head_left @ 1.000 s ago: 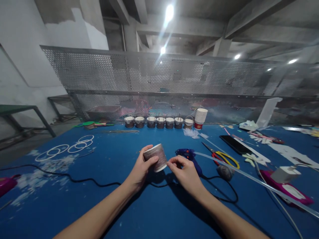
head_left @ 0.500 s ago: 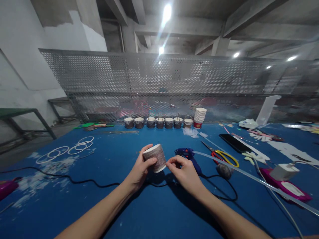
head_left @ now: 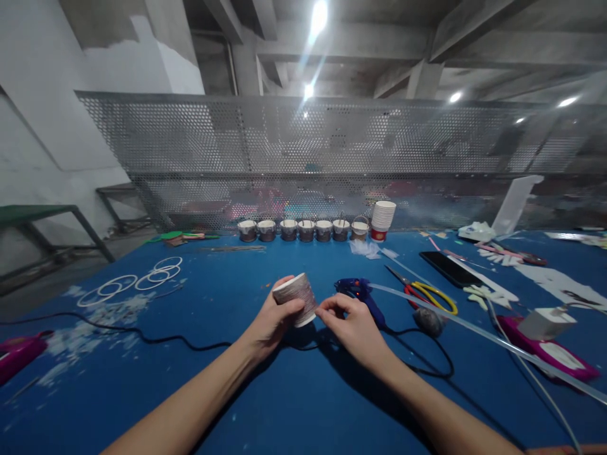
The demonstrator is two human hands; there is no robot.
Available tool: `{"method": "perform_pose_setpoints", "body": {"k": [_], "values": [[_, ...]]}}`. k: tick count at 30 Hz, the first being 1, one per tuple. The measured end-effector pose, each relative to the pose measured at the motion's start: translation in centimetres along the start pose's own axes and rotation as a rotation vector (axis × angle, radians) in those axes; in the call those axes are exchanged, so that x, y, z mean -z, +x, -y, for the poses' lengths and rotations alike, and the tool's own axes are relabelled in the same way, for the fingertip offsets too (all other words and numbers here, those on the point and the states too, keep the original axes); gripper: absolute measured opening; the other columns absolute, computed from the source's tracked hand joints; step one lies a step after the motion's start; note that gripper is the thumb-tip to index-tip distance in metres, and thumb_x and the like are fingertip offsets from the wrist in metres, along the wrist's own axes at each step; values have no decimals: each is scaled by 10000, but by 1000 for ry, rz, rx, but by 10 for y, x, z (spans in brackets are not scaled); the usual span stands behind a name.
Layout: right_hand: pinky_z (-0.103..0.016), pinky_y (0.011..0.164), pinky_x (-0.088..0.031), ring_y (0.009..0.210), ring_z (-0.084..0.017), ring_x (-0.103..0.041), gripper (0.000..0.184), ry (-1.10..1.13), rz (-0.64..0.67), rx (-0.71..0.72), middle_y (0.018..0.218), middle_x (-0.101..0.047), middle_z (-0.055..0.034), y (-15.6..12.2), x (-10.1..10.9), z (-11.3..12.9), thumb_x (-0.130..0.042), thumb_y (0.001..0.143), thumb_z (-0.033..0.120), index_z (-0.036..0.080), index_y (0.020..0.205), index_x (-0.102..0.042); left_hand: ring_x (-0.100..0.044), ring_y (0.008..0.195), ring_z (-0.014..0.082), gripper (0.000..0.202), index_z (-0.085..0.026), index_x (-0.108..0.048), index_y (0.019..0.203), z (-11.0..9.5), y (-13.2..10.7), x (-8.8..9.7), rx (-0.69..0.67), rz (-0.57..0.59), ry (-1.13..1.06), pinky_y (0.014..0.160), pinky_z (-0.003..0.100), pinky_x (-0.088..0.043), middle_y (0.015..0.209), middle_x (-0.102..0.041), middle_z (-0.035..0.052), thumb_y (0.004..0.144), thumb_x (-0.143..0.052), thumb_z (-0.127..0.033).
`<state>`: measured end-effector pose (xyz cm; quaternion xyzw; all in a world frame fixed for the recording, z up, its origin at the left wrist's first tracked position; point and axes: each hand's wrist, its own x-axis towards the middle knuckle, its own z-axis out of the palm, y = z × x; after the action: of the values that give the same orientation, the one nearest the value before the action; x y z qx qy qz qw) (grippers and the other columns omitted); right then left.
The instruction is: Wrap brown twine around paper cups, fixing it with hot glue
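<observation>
My left hand [head_left: 274, 322] is wrapped round a paper cup [head_left: 298, 297] whose side is covered with greyish-pink cord. The cup is tilted, its white bottom or rim edge showing at both ends. Thumb and forefinger of my right hand [head_left: 348, 322] are pinched together at the cup's lower right edge. Whatever lies between those fingertips is too small to make out. Just behind the right hand lies a blue glue gun [head_left: 355, 289] with a clear glue stick [head_left: 441, 311] running out to the right. A ball of grey yarn [head_left: 429, 321] sits to the right of that hand.
Several small dark-sided pots [head_left: 306, 232] line the back beside stacked paper cups [head_left: 382, 218]. Scissors [head_left: 429, 296], a phone [head_left: 449, 269] and a white adapter [head_left: 545, 323] lie on the right. White rings [head_left: 159, 275] lie left. A black cable [head_left: 156, 341] crosses the blue table [head_left: 265, 411].
The cup has turned slightly in my left hand. Right-hand fingers stay pinched at its edge. The whole view has shifted a little.
</observation>
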<state>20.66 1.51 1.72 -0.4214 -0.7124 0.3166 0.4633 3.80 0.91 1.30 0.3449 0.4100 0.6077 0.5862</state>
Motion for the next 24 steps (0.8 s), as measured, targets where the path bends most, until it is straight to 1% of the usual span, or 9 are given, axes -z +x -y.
{"method": "perform_pose_setpoints", "body": {"k": [7,12,16,24], "values": [[-290,690,-390,609,-154,-546,214,-36,-12,28,628,-638,2,0,2,0,-586,784,323,216,621,-675,-677,920,222,713,-229,-584,1170,-2,0,-1,41,-8,-41,906,361,-488,964,-726,34,508,-846,-208],[-271,615,-388,582,-148,-539,207,-5,-10,22,624,-636,-3,1,1,-1,-587,784,304,208,625,-679,-681,970,238,699,-233,-588,1188,-3,-1,-1,46,-2,-35,933,367,-488,1012,-732,52,533,-831,-208],[-262,597,-389,578,-142,-535,202,11,-5,21,622,-635,-6,1,0,-4,-589,786,294,195,638,-684,-680,990,249,700,-236,-592,1197,-3,-1,0,54,-7,-42,941,376,-491,1031,-733,58,538,-826,-198],[-250,574,-396,571,-136,-524,188,27,2,-7,618,-624,-5,2,-1,-6,-597,771,302,178,662,-689,-685,946,221,693,-236,-586,1212,-5,-3,-1,48,-2,-52,887,339,-517,1011,-735,39,563,-814,-153]]}}
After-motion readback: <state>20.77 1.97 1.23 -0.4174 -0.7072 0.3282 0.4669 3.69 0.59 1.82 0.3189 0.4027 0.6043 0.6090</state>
